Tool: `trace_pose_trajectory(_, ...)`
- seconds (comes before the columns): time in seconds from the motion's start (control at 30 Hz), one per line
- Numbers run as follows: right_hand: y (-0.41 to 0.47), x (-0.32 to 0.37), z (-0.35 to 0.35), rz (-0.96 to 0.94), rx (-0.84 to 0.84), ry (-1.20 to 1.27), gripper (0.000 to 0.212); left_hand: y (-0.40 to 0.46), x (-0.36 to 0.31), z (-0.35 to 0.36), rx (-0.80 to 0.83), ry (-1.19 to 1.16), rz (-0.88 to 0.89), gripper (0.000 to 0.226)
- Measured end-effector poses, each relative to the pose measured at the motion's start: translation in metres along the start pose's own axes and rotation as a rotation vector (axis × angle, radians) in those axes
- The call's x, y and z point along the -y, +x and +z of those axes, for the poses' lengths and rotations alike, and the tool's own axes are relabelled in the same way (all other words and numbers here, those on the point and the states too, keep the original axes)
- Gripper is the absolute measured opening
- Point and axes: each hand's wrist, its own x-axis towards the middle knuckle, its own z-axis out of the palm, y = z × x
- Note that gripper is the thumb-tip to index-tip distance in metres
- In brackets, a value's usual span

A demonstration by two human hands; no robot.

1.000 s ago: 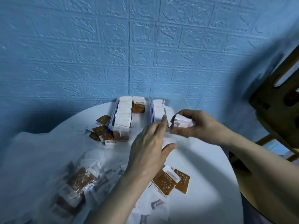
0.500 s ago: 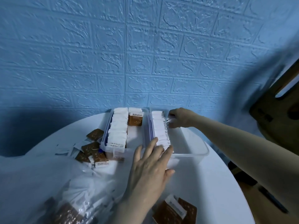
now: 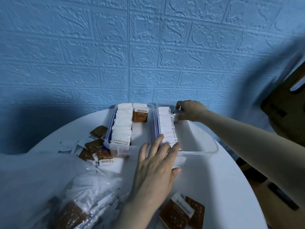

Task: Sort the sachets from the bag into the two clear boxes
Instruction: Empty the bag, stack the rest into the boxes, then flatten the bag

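judging by the rows already filed in the left box point(image 3: 113, 142) and right box point(image 3: 206, 151), sorting looks roughly half done: right hand point(image 3: 189, 109) pinches white sachets point(image 3: 176, 116) at the right box's far end, left hand point(image 3: 156, 166) flat-fingered steadies its row, while the bag point(image 3: 49, 187) and table point(image 3: 222, 187) hold more.

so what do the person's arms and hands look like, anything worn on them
Both hands, left and right, are bare: no gloves, rings or watch show. Both forearms are bare as far as the picture reaches, with no sleeve, strap or marking in view.

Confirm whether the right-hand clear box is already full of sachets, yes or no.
No: the right box holds one row of white sachets along its left side only.
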Motion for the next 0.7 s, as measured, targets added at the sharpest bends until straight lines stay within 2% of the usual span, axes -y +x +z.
trace_pose_trajectory(0.23, -0.0028, 0.0029, 0.0044, 0.025, 0.007, 0.031, 0.046, 0.0000, -0.0010, -0.0005, 0.009, -0.009, -0.012, 0.066)
trace_pose_trajectory(0.37, -0.0021, 0.0033, 0.0028, 0.043, -0.075, 0.071, 0.041, 0.0004, -0.0017, -0.0013, 0.002, -0.011, -0.015, 0.068)
trace_pose_trajectory(0.7, -0.0036, 0.0077, 0.0055, -0.024, -0.221, -0.297, 0.045, 0.0002, -0.0021, -0.0002, 0.013, -0.005, -0.024, 0.069)
